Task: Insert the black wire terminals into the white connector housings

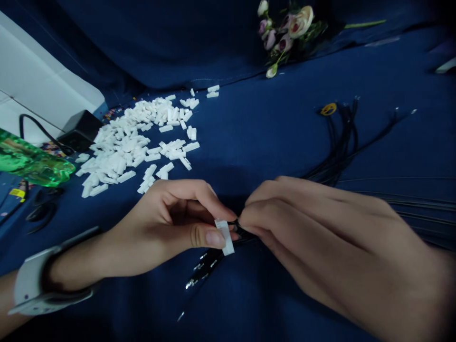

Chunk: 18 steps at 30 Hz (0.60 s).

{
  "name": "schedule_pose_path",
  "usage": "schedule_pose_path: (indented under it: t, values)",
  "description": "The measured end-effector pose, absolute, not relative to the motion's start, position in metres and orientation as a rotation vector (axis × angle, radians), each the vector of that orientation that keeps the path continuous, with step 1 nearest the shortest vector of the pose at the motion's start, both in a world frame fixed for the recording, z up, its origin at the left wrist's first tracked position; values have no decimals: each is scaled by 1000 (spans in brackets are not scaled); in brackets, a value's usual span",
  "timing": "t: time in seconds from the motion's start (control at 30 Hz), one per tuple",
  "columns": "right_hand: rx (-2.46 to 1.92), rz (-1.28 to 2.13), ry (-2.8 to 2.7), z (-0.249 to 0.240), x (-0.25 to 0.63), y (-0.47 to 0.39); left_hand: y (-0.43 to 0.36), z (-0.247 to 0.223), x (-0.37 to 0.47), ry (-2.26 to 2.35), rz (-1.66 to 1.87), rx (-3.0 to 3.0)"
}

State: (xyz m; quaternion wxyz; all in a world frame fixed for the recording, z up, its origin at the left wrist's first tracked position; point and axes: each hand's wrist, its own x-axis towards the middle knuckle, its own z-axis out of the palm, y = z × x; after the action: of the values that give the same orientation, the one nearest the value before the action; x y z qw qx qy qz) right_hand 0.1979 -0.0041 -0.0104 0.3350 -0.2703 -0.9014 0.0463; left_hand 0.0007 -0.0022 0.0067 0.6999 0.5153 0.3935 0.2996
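Note:
Between the thumb and fingers of my left hand is a small white plastic connector housing. My right hand meets it from the right, its fingers pinched on a thin black wire at the housing's side. How far the wire sits in the housing I cannot tell. Below the hands, a bundle of black wires with shiny metal terminals points down and left. Many white connector housings lie in a loose pile beyond my left hand.
A bundle of black wires with a yellow tie lies beyond my right hand. Artificial flowers rest at the back. On the left are a green bottle, a black box and a black cable on the blue cloth.

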Motion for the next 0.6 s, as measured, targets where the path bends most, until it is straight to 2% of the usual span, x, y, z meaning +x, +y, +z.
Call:
schedule_pose_path:
  t: [0.33,0.6]
  values:
    - [-707,102,-2365,-11,199,-6,-4,8,0,905,682,1175]
    - [-804,-101,-2380,-15,205,9,-2,6,1,983,797,1162]
